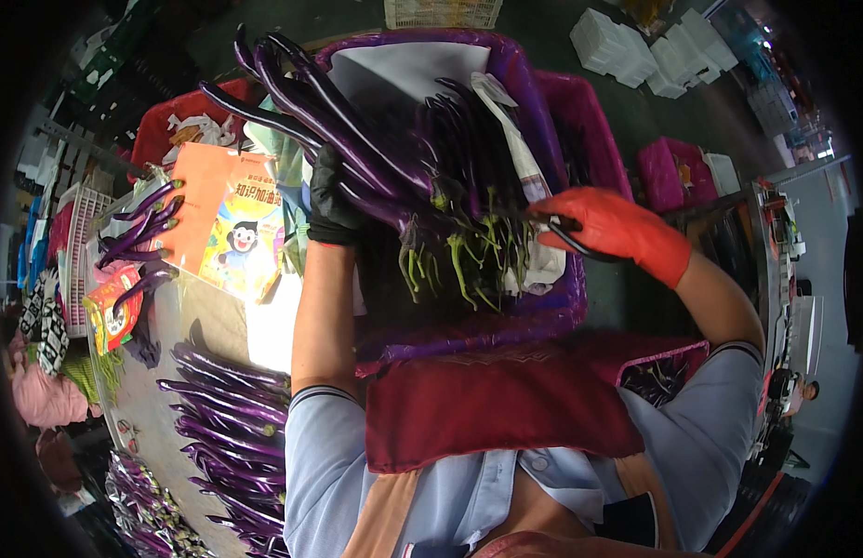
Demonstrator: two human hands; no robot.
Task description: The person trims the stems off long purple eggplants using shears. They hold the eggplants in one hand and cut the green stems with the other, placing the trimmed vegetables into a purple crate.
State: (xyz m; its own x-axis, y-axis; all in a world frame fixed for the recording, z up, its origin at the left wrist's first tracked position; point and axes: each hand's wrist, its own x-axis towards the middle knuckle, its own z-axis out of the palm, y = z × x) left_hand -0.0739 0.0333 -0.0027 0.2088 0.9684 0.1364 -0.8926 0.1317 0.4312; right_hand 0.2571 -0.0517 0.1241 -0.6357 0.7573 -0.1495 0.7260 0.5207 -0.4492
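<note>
My left hand [330, 199], in a black glove, is closed around several long purple eggplants [348, 146] and holds them slantwise over a purple crate [578, 293]. Their stem ends point down to the right. My right hand [606, 227], in a red-orange rubber glove, grips dark-handled scissors [578, 240]. The blades point left toward the green stems [463, 268] and are partly lost in the shade. More eggplants [459, 132] lie in the crate, beside a sheet of paper or cloth at its right wall.
On the metal table [152, 411] at left lie a pile of eggplants [229, 432], an orange printed board [201, 188], a few short eggplants [145, 223] and bagged eggplants [145, 509]. A red crate [149, 132] stands behind. White foam boxes [613, 49] and a magenta crate [675, 174] are at upper right.
</note>
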